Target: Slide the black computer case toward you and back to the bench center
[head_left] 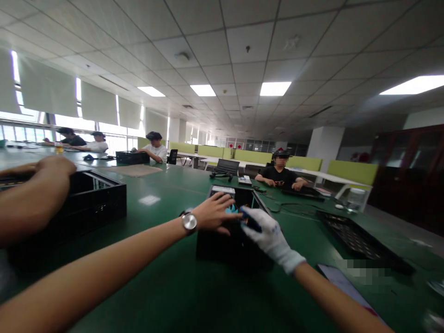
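Note:
A black computer case [232,249] stands on the green table in front of me. Inside it, a light-coloured box like a power supply [223,189] and a turquoise fan [231,209] show. Over the case's top, my left hand [212,213], bare and with a wristwatch [189,222], has its fingers spread; I see nothing in it. My right hand [268,233], in a white glove, is closed around a dark blue tool handle [252,221] above the case's right side. The tool's working end is hidden, so its kind is unclear.
To the left, another person's arm [38,199] reaches over a second black case [104,201]. A black perforated tray [360,243] and a phone [347,286] lie to the right. Cables [298,208] run beyond. A person [281,173] sits opposite.

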Demonstrator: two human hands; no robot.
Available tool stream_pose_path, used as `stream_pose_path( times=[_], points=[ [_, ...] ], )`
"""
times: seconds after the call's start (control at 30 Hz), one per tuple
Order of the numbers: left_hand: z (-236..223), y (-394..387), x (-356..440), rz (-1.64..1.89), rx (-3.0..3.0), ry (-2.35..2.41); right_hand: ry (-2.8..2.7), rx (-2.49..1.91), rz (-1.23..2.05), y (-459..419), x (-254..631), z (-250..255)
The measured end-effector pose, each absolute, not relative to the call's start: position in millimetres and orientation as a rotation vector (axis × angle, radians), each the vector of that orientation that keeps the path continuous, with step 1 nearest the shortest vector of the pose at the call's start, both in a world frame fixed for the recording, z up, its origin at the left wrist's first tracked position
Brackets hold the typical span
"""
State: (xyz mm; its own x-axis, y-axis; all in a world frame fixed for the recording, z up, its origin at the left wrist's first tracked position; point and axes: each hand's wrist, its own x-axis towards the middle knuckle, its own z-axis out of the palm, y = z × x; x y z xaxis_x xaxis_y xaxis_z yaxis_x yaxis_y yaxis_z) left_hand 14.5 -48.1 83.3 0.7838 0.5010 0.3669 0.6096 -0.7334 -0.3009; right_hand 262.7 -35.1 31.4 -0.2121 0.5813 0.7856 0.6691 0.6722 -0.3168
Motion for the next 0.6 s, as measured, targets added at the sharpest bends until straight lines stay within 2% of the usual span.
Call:
stream_pose_path(
  times=[0.13, 0.37, 0.47, 0.6],
  points=[
    [50, 17, 48, -0.634, -2.347, -1.297, -1.651, -1.319, -0.058, -10, 276, 9],
    [-54, -15, 22, -0.627, -2.569, -1.259, -1.814, -1.57, 0.221, -20, 319, -74],
    [-67, -26, -8, -0.666, -2.605, -1.392, -1.877, -1.688, 0.304, -18, 324, -82],
    [-63, -28, -19, -0.794, -2.609, -1.567, -2.023, -1.612, 0.317, -10, 315, -77]
  ],
)
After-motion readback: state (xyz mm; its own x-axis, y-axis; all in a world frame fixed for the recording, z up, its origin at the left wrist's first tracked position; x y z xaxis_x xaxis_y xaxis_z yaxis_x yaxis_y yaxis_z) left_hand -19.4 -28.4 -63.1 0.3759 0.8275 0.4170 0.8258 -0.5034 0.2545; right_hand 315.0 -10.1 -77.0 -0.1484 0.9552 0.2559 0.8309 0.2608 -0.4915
